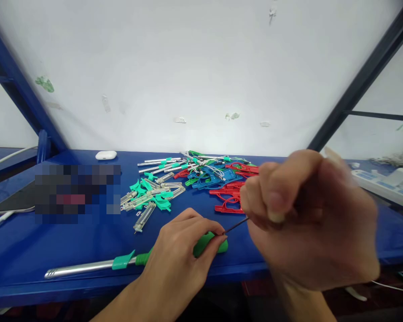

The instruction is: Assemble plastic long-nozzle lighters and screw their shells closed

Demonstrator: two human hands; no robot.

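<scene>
A long-necked lighter (pixel 83 269) lies along the front of the blue table, its metal tube pointing left, with a teal clip on the tube and a green handle. My left hand (pixel 184 246) is closed round that handle, thumb and index finger pinching near its right end. Raised at the right, my right hand (pixel 312 223) is closed and partly blurred by motion. From it a thin dark screwdriver shaft (pixel 237 224) runs down to my left fingertips at the handle; the screwdriver's grip is hidden in the fist.
Behind my left hand lie clear plastic tanks (pixel 145 218) and teal clips (pixel 163 201). Farther back are metal lighter tubes (pixel 161 162), blue handle shells (pixel 215 176) and red handle shells (pixel 226 197). A white earphone case (pixel 106 155) and a blurred-out dark device stand left.
</scene>
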